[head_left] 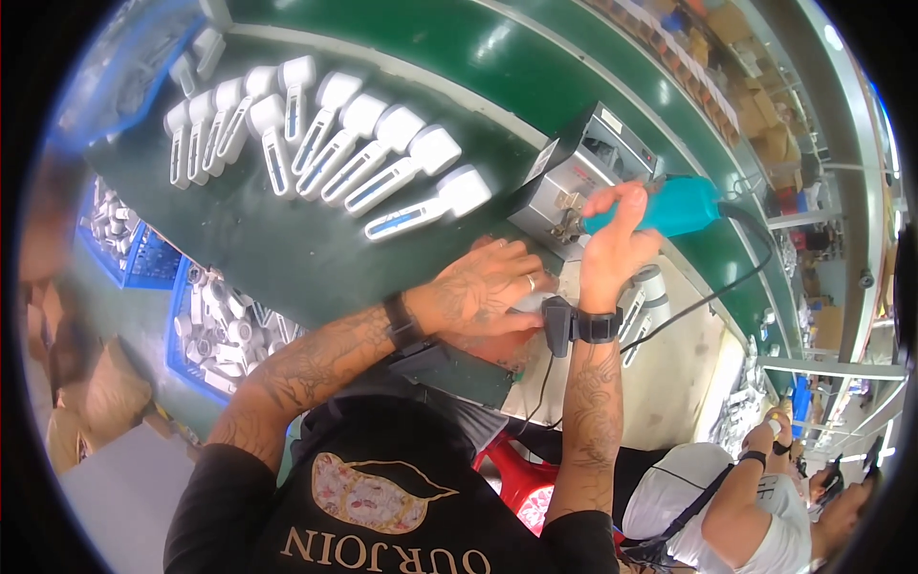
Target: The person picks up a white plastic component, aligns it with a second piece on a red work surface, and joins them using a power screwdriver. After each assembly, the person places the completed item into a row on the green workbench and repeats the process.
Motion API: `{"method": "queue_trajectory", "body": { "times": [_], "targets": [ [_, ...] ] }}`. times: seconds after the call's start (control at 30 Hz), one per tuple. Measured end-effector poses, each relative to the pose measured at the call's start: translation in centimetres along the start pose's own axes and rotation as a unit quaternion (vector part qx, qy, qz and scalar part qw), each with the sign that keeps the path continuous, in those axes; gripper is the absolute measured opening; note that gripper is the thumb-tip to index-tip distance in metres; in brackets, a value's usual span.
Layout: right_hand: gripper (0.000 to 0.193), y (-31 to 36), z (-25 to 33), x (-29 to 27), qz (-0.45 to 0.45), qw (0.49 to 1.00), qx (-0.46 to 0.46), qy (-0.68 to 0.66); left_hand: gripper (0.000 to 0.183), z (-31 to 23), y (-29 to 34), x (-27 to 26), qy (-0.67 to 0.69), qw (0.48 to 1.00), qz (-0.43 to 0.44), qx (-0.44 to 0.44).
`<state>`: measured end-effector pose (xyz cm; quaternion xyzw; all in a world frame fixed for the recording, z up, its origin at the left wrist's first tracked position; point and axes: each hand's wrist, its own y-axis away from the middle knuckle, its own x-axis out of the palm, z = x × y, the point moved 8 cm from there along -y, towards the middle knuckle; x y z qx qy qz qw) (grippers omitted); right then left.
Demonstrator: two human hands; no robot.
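My right hand [620, 244] is wrapped round a teal electric screwdriver [677, 206], whose cable runs off to the right. The screwdriver's tip end points at the front of a grey metal box [585, 172], probably a screw feeder; whether it touches is hidden by my fingers. My left hand [488, 290] rests low over the bench edge, fingers bent around a whitish plastic part [528, 304] that is mostly covered. Beneath that hand lies a reddish-brown piece [497, 350]. Left of the metal box, several white handheld devices [421, 206] with round heads lie fanned out.
Blue crates [177, 330] of white parts stand at the left below the dark green bench [258, 234]. More white pieces [650, 292] lie on a pale board [669, 368] at right. A red stool [516, 474] and another person [755, 507] are close at lower right.
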<state>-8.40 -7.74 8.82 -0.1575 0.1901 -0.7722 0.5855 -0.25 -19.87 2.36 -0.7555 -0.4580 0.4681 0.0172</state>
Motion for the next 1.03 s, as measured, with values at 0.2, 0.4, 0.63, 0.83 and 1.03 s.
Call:
{"method": "queue_trajectory", "body": {
  "times": [0.2, 0.4, 0.63, 0.83, 1.03],
  "targets": [
    [0.031, 2.6, 1.8, -0.3, 0.014, 0.998, 0.065, -0.006, 0.036, 0.1, 0.1, -0.1, -0.007, 1.0, 0.0, -0.007],
    [0.048, 6.5, 4.1, -3.9, 0.027, 0.997, 0.052, -0.054, 0.033, 0.1, 0.0, -0.2, -0.021, 1.0, -0.002, -0.015],
    [0.055, 8.0, 3.7, -4.5, 0.022, 0.997, 0.052, -0.046, 0.038, 0.4, -0.1, 0.6, -0.023, 0.999, 0.025, -0.025],
    [0.047, 8.8, 2.1, -4.8, 0.03, 0.997, 0.055, -0.054, 0.037, 0.1, 0.0, 0.4, -0.025, 0.999, 0.023, -0.03],
    [0.044, 9.1, 2.0, -4.7, 0.04, 0.995, 0.055, -0.069, 0.035, 0.3, -0.1, 0.9, -0.017, 1.0, 0.007, -0.016]
  ]
}}
